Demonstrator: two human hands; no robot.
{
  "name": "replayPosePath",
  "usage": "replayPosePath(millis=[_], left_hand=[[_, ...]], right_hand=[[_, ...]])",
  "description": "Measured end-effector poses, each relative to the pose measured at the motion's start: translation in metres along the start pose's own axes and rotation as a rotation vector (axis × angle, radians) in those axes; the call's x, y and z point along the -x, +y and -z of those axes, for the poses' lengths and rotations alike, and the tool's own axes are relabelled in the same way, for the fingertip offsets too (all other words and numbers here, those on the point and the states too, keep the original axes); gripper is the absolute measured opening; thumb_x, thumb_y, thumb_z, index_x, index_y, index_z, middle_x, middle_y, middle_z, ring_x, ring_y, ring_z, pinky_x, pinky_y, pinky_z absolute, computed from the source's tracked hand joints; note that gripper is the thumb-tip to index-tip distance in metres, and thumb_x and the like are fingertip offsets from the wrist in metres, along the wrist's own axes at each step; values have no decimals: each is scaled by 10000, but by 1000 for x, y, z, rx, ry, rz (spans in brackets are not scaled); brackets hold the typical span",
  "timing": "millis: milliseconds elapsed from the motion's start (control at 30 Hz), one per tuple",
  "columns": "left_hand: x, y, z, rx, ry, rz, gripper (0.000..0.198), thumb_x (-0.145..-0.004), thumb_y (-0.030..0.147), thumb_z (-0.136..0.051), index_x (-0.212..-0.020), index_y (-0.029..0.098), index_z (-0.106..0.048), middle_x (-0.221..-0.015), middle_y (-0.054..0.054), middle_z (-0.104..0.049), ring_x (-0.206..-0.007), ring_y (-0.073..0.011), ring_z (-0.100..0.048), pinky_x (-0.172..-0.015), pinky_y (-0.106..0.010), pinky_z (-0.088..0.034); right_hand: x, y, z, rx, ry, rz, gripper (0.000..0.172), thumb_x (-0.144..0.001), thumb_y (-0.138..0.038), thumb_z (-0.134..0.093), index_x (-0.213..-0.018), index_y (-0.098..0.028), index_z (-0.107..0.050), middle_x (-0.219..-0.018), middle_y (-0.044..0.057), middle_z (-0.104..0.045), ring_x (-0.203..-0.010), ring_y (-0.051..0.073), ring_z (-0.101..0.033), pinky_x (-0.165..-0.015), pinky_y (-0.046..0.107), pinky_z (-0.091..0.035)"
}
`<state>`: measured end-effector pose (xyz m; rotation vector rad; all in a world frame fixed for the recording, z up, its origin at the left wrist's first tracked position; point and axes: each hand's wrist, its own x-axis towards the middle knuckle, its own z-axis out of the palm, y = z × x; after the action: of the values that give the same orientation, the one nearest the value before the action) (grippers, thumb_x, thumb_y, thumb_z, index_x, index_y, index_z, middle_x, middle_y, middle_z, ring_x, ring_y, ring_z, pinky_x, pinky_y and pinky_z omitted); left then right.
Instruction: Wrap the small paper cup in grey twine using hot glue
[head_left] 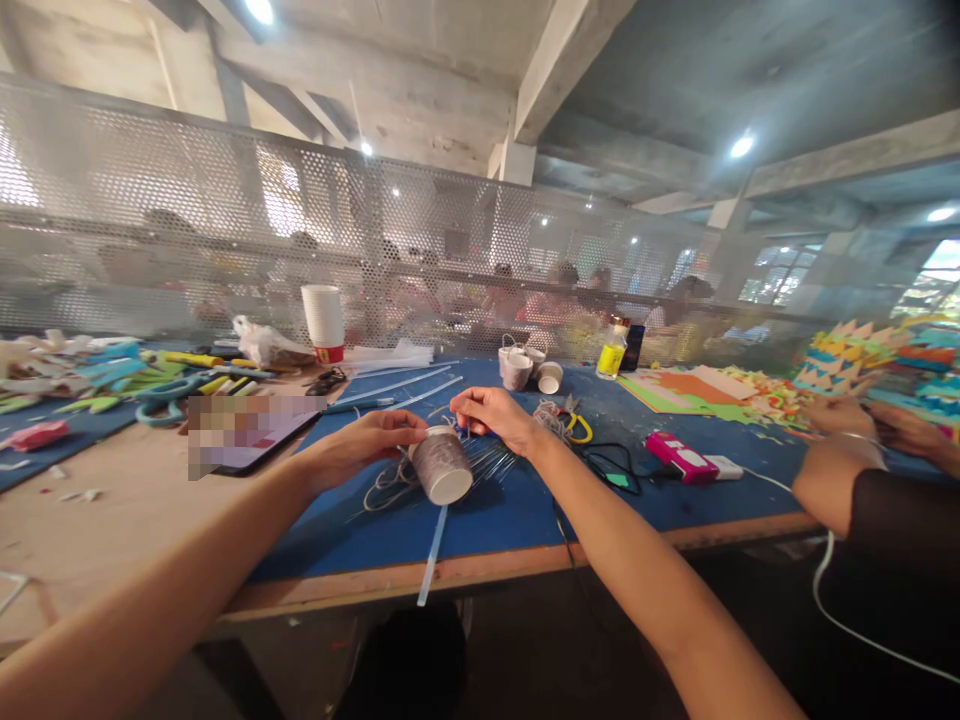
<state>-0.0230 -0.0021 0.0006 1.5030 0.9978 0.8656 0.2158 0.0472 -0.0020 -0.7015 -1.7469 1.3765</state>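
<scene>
1. Above the blue mat [330, 530], mid-table: the cord-textured paper cup [442, 465] is lying tilted between both hands, white end facing the wearer.
2. Left hand [382, 437] is pinching the cup's far-left edge, thumb and fingers pressed on it. It's the nearer hand, so it's carrying the hold.
3. Right hand [499, 415] is hovering just beyond the cup's far-right side, fingertips bunched. Can't tell if they're pinching anything.
4. Key relation: the cup's long axis is running roughly away from the wearer; from the right fingertips, the cup is lying nearer the wearer and slightly left.
5. Loose cord [394, 487] is coiling left of the cup; a translucent glue stick [433, 560] is overhanging the table edge below.
</scene>
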Motion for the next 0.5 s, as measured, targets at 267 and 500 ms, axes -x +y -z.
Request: replayPosePath(millis=[267, 500], left_hand=[[-3, -4, 2, 93, 15, 7, 225, -738, 377, -844, -823, 172, -806, -799, -47, -694, -715, -146, -607, -695, -246, -519], [-1, 3, -4, 172, 51, 31, 159, -672, 252, -866, -792, 164, -812, -780, -58, -728, -687, -150, -641, -706, -260, -559]], right_hand=[[4, -6, -1, 85, 43, 69, 410, -750, -541, -812, -884, -166, -715, -730, -28, -602, -572, 66, -437, -549, 222, -354], [9, -15, -13, 234, 53, 123, 321, -786, -497, -785, -832, -187, -717, -742, -9, -629, -649, 110, -491, -613, 249, -395]])
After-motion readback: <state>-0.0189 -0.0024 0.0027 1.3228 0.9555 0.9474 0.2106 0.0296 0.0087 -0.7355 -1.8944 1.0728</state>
